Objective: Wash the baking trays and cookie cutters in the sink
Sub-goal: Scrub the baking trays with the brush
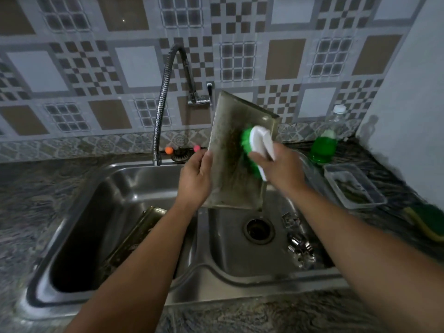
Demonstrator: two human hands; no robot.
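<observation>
Right grip (276,164) around brush (258,143)

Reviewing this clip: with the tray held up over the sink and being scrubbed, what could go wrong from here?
1. The left hand holds the baking tray by one edge only, while the right hand pushes the brush against it; a wet tray might slip.
2. If it drops, it could land on the cookie cutters beside the drain.
3. Scrubbing at this tilt may spatter grime towards the plastic container.

Grimy baking tray (230,164) upright over sink (216,280); second tray (134,236) in left basin; cutters (300,246) right.
</observation>
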